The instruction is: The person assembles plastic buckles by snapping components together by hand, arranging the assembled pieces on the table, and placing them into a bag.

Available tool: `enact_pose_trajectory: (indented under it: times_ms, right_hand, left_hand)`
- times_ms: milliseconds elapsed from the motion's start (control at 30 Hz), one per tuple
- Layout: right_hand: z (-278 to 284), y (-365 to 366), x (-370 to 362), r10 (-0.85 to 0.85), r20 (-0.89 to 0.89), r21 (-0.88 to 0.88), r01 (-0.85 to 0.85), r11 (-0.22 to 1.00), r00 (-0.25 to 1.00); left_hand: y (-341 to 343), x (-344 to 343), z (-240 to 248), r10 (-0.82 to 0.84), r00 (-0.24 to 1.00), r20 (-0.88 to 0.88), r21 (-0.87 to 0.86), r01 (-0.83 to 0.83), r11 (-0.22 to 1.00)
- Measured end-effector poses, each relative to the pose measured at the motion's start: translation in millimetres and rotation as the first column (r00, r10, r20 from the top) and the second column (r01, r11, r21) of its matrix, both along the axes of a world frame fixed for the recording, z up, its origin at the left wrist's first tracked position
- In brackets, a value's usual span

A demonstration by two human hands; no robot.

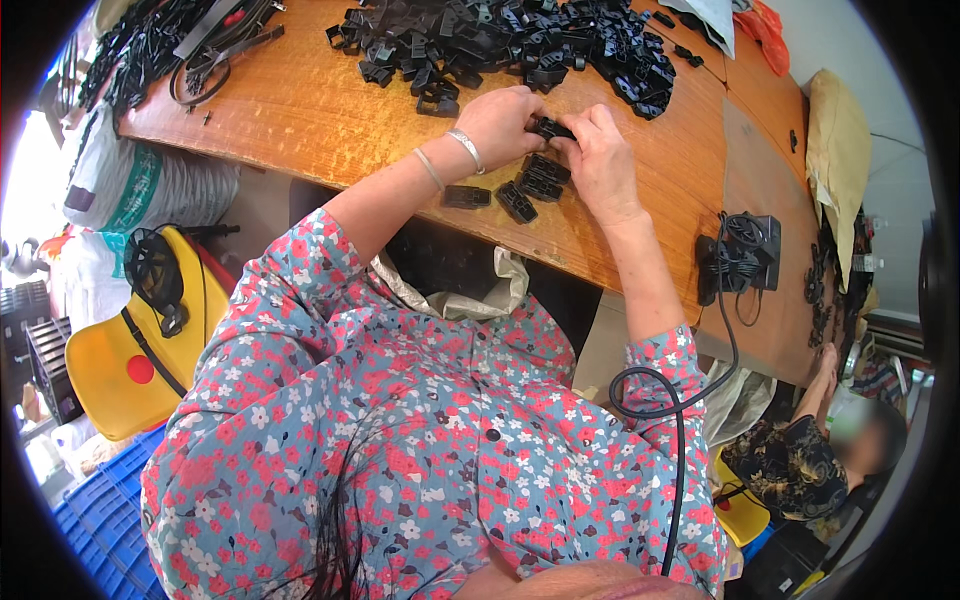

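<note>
Clearly the wooden table (300, 110) is the anchor, so places are given from it. Off its left end stand a white sack (130, 185) and, lower down, a yellow chair (100, 370) with a dark strap (155, 275) over it; a blue crate (100, 510) sits below that. On the table's far left corner lie long black strips and loops (190, 45). Along its far edge runs a big heap of black plastic clips (510, 45).

Near the table's front edge, at the middle, the left hand (495, 125), with two silver bangles (450, 155) on the wrist, is closed around one end of a small black clip (550, 128). The right hand (600, 165) pinches the other end of the same clip, fingers curled tight. So the piece is held between both hands, just above the tabletop. Right under them lies a small group of loose clips (535, 182), with one more clip (467, 196) a little to the left.

My judgement is that two halves are being pressed together. To do that well, keep the piece square between the thumbs, push evenly from both ends, and keep the wrists low over the table so a slipped part drops beside the loose ones.

Toward the table's right end sits a black box wound with cable (745, 255). Beyond that end, another person (800, 460) sits in a dark patterned top.
</note>
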State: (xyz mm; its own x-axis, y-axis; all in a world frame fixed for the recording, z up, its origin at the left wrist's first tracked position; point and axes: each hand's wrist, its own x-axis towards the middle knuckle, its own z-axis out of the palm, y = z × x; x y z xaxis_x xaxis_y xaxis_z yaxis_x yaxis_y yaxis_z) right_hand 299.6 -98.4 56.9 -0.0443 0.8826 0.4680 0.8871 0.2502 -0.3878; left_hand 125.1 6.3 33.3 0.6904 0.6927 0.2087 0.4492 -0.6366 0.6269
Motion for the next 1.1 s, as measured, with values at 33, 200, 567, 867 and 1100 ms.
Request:
enact_pose_trajectory:
  times_ms: [33, 200, 567, 867, 1100]
  right_hand:
    - [-0.7, -0.5, 1.7, 0.001, 0.025, -0.020, 0.000, 1.000, 1.000]
    - [3.0, -12.2, -4.7, -0.034, 0.088, -0.064, 0.039, 0.997, 0.996]
    - [-15.2, -22.2, -2.8, 0.006, 0.111, -0.028, -0.003, 1.000, 0.994]
    - [5.5, 26.1, 68.5, -0.260, 0.090, 0.003, 0.261, 0.965, 0.961]
    - [33.2, 55.9, 79.7, -0.365, 0.290, -0.055, 0.396, 0.917, 0.885]
  left_hand:
    - [0.1, -0.5, 1.1, 0.001, 1.000, 0.001, 0.001, -0.001, 1.000]
    - [7.5, -7.6, 8.1, -0.125, 0.991, 0.050, -0.189, 0.132, 0.973]
    - [5.5, 1.4, -8.2, -0.049, 0.999, -0.021, -0.079, 0.047, 0.996]
    - [23.9, 12.7, 21.2, 0.210, 0.966, 0.155, 0.357, -0.252, 0.900]
    - [6.8, 15.3, 73.2, 0.169, 0.974, 0.150, 0.307, -0.208, 0.929]
